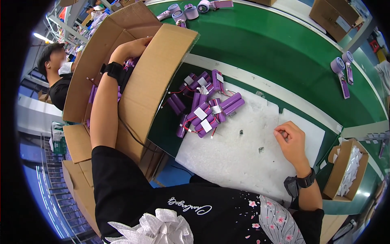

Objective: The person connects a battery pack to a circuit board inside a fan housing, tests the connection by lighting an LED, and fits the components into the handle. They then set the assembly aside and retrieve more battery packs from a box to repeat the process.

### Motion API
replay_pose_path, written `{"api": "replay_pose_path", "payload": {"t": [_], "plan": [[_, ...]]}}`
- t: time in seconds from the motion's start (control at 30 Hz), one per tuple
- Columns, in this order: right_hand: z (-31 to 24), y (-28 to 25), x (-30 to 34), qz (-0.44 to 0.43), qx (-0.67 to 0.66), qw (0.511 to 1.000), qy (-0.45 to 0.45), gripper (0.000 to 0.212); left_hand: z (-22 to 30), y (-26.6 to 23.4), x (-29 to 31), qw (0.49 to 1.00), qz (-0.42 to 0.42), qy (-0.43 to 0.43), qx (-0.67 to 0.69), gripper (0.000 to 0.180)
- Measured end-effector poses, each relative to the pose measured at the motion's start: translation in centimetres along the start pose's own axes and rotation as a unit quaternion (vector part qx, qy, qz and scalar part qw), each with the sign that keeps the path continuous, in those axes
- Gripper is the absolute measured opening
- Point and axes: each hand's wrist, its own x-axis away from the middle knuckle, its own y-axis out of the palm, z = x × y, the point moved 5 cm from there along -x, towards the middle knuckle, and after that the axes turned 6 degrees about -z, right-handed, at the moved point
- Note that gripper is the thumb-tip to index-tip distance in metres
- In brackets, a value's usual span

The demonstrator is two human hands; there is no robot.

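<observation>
Purple paired-cylinder battery packs with white labels [202, 115] lie heaped across the left edge of a white foam sheet [243, 152]. The right hand [291, 142], loosely closed, hovers over the sheet. The left hand [132, 49] reaches inside a brown cardboard box [156, 71]; its grip cannot be told.
</observation>
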Motion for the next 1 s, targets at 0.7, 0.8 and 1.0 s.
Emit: {"api": "replay_pose_path", "payload": {"t": [0.7,0.8,1.0], "plan": [[-0.3,0.2,-0.1,-0.004,-0.003,1.000,-0.006,0.006,-3.5,-1.8,-1.3,0.988,-0.037,-0.039,-0.145,0.055],[-0.2,0.3,-0.2,-0.003,-0.004,1.000,-0.006,0.005,-2.5,-2.0,-0.8,0.985,-0.056,-0.003,-0.162,0.051],[-0.2,0.3,-0.3,0.004,-0.027,1.000,-0.008,0.005,-3.5,-1.5,-1.6,0.990,-0.074,0.035,-0.112,0.048]]}}
